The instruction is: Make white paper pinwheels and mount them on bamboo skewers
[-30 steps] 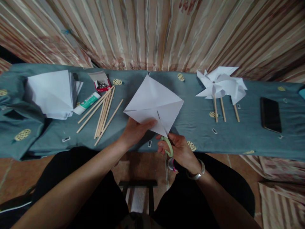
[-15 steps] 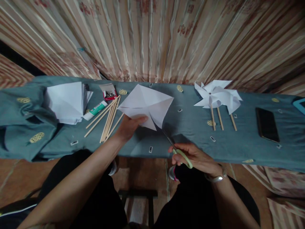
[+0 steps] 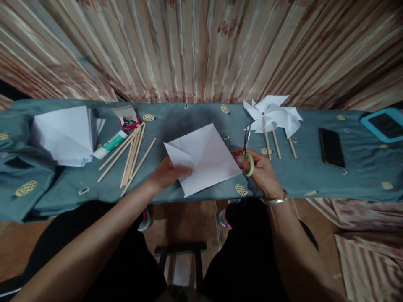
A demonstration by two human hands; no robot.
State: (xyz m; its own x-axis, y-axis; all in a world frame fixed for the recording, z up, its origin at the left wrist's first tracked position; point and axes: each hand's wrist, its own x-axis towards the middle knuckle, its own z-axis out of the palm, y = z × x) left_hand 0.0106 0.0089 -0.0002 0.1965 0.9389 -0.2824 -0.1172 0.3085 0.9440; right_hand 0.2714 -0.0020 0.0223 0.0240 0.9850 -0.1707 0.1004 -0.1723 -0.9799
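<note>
While working with cloth-covered surface (image 3: 201, 113) beneath, treat white paper sheet (image 3: 210, 157) as light, probably floppy, apt to tear where cut; best taken along uncut edges. Turned since half a second ago, with visible cut now leftward. Pinching sheet's left side with left hand (image 3: 167, 173); gripping scissors (image 3: 245, 147) in right hand (image 3: 260, 168) at sheet's right corner, contact unclear, now aimed forward.

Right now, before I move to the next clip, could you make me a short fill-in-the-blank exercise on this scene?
The right hand holds green-handled ____.
The left hand grips a sheet of white ____.
The green-and-white tube lies left of the wooden ____.
The black phone lies to the ____ of the pinwheels.

scissors; paper; sticks; right
</note>
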